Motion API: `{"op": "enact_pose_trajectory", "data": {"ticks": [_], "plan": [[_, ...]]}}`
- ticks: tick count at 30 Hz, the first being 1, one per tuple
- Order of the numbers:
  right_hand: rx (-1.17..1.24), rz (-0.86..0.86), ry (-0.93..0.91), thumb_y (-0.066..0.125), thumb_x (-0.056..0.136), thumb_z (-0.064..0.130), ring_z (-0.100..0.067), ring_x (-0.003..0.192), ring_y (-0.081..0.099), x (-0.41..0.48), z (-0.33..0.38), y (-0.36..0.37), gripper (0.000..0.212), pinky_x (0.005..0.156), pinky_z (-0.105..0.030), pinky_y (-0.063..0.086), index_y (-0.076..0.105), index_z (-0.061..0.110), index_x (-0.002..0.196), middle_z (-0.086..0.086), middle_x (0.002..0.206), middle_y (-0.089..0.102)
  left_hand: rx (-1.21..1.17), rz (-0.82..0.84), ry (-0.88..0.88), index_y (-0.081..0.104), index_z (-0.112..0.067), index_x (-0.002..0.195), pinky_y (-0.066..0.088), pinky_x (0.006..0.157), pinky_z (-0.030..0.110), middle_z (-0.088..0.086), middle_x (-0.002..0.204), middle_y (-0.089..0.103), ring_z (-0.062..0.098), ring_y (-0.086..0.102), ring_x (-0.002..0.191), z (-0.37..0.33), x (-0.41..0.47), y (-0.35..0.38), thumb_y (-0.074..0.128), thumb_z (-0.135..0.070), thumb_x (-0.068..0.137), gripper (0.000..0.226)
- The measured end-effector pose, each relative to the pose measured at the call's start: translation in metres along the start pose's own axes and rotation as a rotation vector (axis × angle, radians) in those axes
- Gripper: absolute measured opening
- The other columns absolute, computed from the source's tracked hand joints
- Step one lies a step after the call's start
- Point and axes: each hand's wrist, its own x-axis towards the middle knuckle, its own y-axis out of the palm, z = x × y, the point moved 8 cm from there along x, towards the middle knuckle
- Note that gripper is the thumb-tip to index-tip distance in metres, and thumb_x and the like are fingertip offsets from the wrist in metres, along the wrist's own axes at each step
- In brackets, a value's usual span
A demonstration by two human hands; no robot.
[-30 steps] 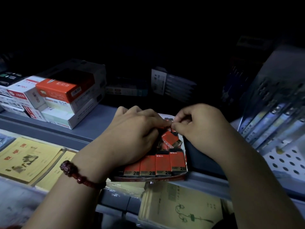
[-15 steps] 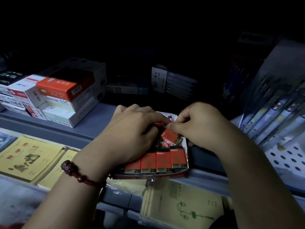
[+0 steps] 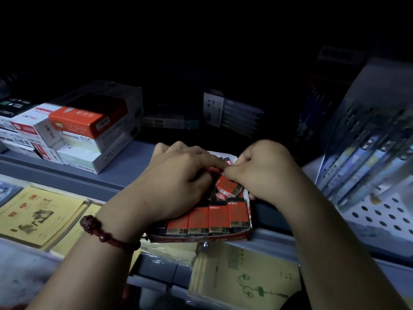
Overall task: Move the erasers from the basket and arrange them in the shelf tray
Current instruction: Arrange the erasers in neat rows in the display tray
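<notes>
Erasers [image 3: 220, 220] in tray [image 3: 201, 238] unchanged; left hand [image 3: 178, 182], right hand [image 3: 266, 173] still curled, touching; held item unclear.

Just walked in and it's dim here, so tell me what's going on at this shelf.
A person works with both hands over a shallow tray on the shelf. Its front row of four red-and-black erasers stands upright, labels reading 2B; behind it a tilted eraser lies loose. The left hand, with a bead bracelet, covers the tray's left side, and the right hand, fingers curled, meets it at the back. What either grips is hidden.
</notes>
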Motion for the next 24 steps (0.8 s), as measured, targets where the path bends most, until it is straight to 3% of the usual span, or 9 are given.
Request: {"op": "enact_pose_trajectory", "data": {"ticks": [3, 8, 13, 18, 21, 24], "plan": [[-0.008, -0.092, -0.021, 0.078, 0.077, 0.026, -0.028, 0.071, 0.072, -0.003, 0.004, -0.001, 0.019, 0.063, -0.045, 0.060, 0.072, 0.008, 0.078, -0.012, 0.075, 0.073, -0.019, 0.006, 0.010, 0.056, -0.060, 0.128, 0.020, 0.098, 0.033, -0.034, 0.129, 0.057, 0.002, 0.040, 0.113, -0.001, 0.000, 0.000, 0.032, -0.041, 0.090, 0.049], [0.088, -0.160, 0.023, 0.075, 0.081, 0.031, -0.030, 0.066, 0.071, -0.004, 0.002, -0.010, 0.027, 0.064, -0.044, 0.059, 0.067, 0.010, 0.065, -0.012, 0.064, 0.070, -0.073, -0.001, -0.003, 0.060, -0.055, 0.129, 0.018, 0.098, 0.028, -0.035, 0.129, 0.057, 0.001, 0.040, 0.114, 0.005, 0.000, 0.000, 0.032, -0.039, 0.088, 0.052], [0.196, -0.146, 0.108, 0.069, 0.084, 0.033, -0.015, 0.044, 0.067, -0.004, -0.008, -0.017, 0.028, 0.050, -0.026, 0.050, 0.066, 0.010, 0.068, -0.004, 0.057, 0.068, -0.060, 0.012, -0.015, 0.050, -0.060, 0.129, 0.019, 0.099, 0.033, -0.033, 0.114, 0.059, 0.002, 0.039, 0.107, 0.001, 0.000, 0.000, 0.031, -0.040, 0.089, 0.049], [0.275, -0.164, 0.130, 0.064, 0.089, 0.034, -0.015, 0.038, 0.062, -0.001, -0.011, -0.016, 0.034, 0.053, -0.026, 0.048, 0.064, 0.007, 0.067, -0.007, 0.055, 0.069, 0.045, 0.055, 0.028, 0.044, -0.068, 0.134, 0.021, 0.093, 0.032, -0.037, 0.132, 0.049, 0.003, 0.036, 0.106, -0.002, -0.001, 0.002, 0.024, -0.046, 0.095, 0.050], [0.284, -0.152, 0.138, 0.064, 0.088, 0.035, -0.019, 0.042, 0.064, 0.000, -0.013, -0.014, 0.034, 0.059, -0.033, 0.054, 0.065, 0.006, 0.069, -0.011, 0.057, 0.070, 0.109, 0.069, 0.046, 0.039, -0.069, 0.137, 0.020, 0.091, 0.032, -0.036, 0.136, 0.045, 0.004, 0.033, 0.104, -0.007, 0.000, 0.003, 0.015, -0.049, 0.096, 0.052], [0.290, -0.152, 0.145, 0.063, 0.088, 0.032, -0.015, 0.039, 0.061, -0.001, -0.014, -0.014, 0.034, 0.055, -0.027, 0.051, 0.064, 0.005, 0.068, -0.012, 0.060, 0.071, 0.164, 0.081, 0.059, 0.039, -0.066, 0.140, 0.023, 0.095, 0.034, -0.034, 0.141, 0.043, 0.007, 0.033, 0.107, -0.013, 0.000, 0.003, 0.016, -0.044, 0.095, 0.055]]}}
